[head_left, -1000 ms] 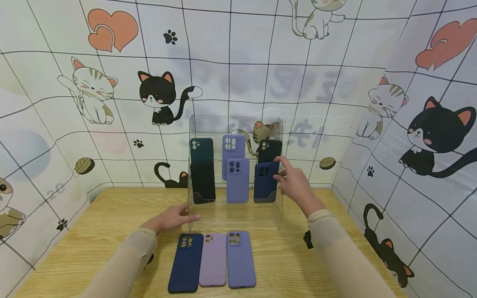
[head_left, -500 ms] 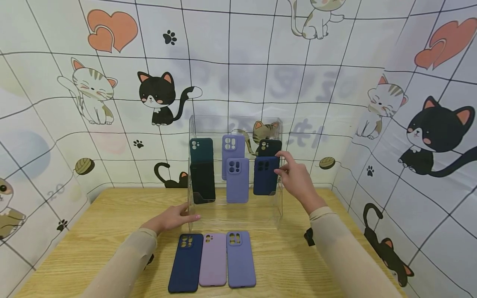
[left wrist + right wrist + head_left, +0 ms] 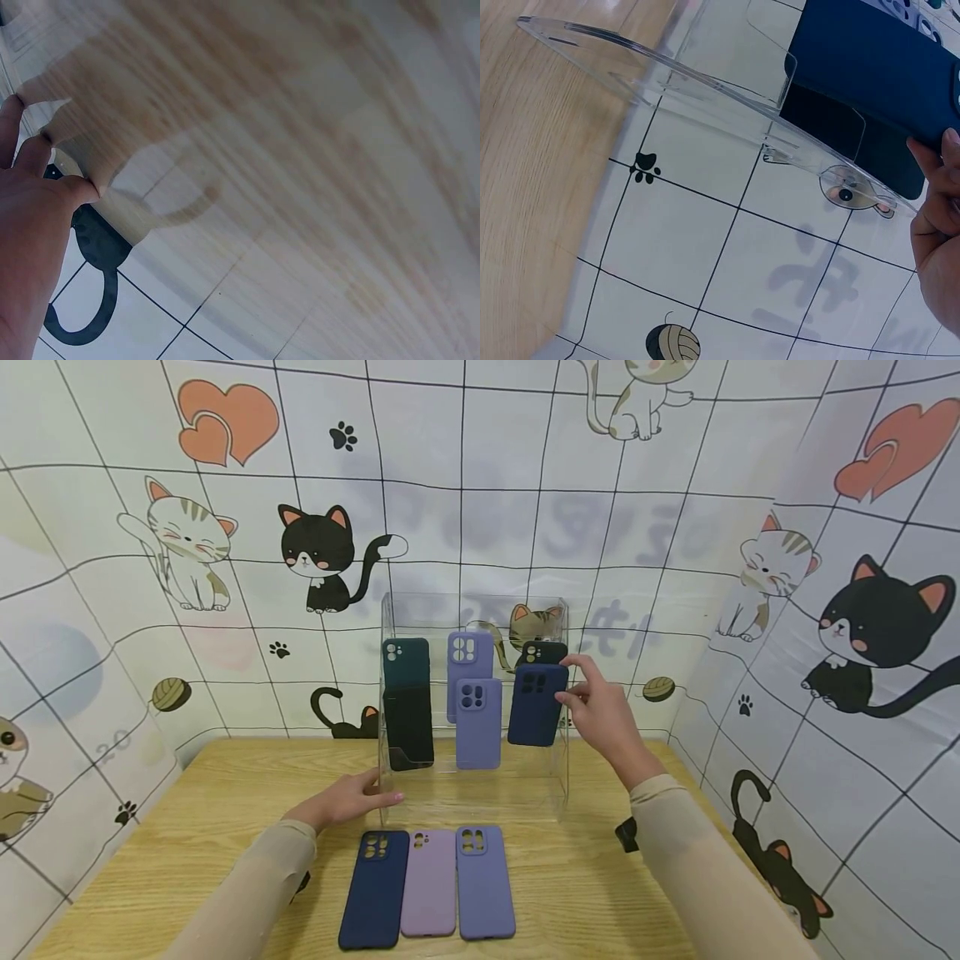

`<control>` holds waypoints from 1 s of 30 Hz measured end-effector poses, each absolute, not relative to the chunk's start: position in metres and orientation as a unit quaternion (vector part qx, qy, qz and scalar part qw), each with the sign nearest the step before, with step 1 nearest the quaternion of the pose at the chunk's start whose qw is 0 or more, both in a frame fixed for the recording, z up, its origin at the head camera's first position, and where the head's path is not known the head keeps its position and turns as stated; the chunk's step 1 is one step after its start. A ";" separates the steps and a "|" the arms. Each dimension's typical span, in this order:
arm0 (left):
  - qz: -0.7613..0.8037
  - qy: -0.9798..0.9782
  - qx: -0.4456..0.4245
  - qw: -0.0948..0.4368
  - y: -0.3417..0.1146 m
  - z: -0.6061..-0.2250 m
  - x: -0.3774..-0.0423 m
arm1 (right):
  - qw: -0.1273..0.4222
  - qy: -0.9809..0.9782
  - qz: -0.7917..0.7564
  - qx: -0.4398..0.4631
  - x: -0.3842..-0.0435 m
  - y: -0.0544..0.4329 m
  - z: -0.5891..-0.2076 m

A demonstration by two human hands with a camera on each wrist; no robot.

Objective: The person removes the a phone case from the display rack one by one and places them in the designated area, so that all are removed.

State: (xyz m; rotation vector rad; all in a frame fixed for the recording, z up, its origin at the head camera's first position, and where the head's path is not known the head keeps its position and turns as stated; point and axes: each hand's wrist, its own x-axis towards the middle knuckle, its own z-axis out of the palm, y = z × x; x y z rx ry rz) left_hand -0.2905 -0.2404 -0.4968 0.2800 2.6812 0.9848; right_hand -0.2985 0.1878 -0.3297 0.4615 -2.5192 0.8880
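My right hand point(image 3: 603, 710) pinches a dark blue phone case point(image 3: 537, 706) by its right edge, tilted slightly, in front of a black phone case point(image 3: 543, 652) on the clear acrylic stand point(image 3: 472, 802). The right wrist view shows the same blue case point(image 3: 885, 67) between thumb and fingers. My left hand point(image 3: 345, 799) rests against the stand's lower left side, thumb in front; the left wrist view shows the fingers point(image 3: 34, 154) touching its clear panel. Two lavender cases, including the front one point(image 3: 478, 727), stand mid-stand. A dark green case point(image 3: 406, 662) and a black case point(image 3: 408, 727) stand at left.
On the wooden table point(image 3: 585, 893), before the stand, lie a navy phone case point(image 3: 373, 893), a pink-purple case point(image 3: 429, 885) and a lavender case point(image 3: 486, 889) side by side. Behind the stand rises a cat-patterned cloth wall point(image 3: 465, 527).
My right hand has lifted the dark blue phone case up out of the stand's front row, and it now tilts a little. The left hand has stayed in place.
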 end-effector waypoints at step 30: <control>0.346 0.923 0.094 0.138 -0.240 -0.494 -0.287 | 0.020 -0.920 0.367 0.134 -0.263 0.198 -0.353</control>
